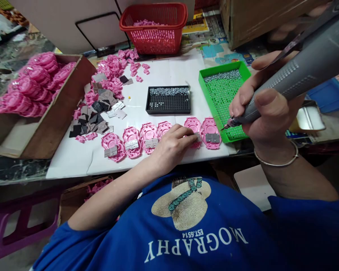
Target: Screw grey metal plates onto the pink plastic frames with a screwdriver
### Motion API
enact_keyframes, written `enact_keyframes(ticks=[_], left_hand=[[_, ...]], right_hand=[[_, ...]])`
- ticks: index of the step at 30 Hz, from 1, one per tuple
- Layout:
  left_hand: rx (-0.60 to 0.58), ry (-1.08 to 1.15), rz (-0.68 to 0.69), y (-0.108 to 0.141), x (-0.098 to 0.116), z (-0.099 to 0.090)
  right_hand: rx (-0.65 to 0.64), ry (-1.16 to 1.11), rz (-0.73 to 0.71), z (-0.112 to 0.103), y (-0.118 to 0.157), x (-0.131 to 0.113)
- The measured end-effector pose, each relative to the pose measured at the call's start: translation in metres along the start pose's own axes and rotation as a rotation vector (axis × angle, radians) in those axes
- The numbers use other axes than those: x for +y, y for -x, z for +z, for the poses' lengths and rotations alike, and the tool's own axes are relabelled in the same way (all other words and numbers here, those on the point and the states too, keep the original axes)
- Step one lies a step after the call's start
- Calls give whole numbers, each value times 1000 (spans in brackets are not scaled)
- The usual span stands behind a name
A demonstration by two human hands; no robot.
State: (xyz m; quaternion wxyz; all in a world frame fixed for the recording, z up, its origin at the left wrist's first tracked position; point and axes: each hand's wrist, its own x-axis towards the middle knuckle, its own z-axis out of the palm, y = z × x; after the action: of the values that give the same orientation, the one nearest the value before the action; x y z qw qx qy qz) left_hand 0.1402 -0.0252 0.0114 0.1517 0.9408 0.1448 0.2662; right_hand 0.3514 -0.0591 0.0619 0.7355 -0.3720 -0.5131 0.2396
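Note:
My right hand (265,101) is wrapped round a grey electric screwdriver (288,71). The screwdriver's bit points down at the near left corner of a green tray (224,96) of screws. A row of pink plastic shells (132,137) lies along the table's near edge, with small grey plates (212,138) on those whose middle shows. My left hand (173,146) is closed, its fingertips on a grey plate (197,137) lying on the second shell from the right. That hand hides part of the row. Screws also lie in a black perforated tray (168,109) beyond the shells.
A loose heap of grey and black plates (97,114) and small pink parts (113,67) lies to the left. Beyond it is a box (56,116) of bagged pink shells. A red basket (155,37) stands at the back; a cardboard box (251,22) is at the back right.

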Motion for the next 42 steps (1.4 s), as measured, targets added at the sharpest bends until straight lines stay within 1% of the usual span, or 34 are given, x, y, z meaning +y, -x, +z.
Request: enact_keyframes(ticks=[3, 5, 7, 10, 13, 17, 20, 24, 27, 32, 36, 39, 42], left_hand=[[-69, -14, 18, -4, -4, 0], [-91, -33, 32, -5, -5, 0], [-88, -46, 37, -5, -5, 0], [-68, -25, 35, -4, -4, 0], [-54, -4, 33, -4, -1, 2], [-44, -12, 31, -5, 4, 5], [-24, -26, 41, -6, 7, 5], [-36, -34, 34, -7, 7, 4], [-34, -29, 30, -6, 7, 4], [-33, -15, 25, -5, 7, 5], [-39, 0, 23, -4, 6, 5], [-40, 7, 18, -4, 5, 6], [-35, 6, 22, -3, 5, 7]], right_hand=[[28, 35, 16, 1, -1, -2], [61, 69, -9, 0, -3, -5], [85, 108, -50, -3, -5, -8], [83, 155, -89, -10, -6, -11], [57, 119, -135, -17, -4, -9], [52, 42, -60, -19, 5, -4], [51, 54, -8, -19, 11, -2], [33, 39, 65, -18, 15, -1], [26, 29, 92, -18, 16, 1], [60, 67, 98, -19, 16, 5], [33, -13, 67, -19, 16, 5], [27, -27, 81, -19, 17, 6], [10, -40, 65, -18, 18, 6]])
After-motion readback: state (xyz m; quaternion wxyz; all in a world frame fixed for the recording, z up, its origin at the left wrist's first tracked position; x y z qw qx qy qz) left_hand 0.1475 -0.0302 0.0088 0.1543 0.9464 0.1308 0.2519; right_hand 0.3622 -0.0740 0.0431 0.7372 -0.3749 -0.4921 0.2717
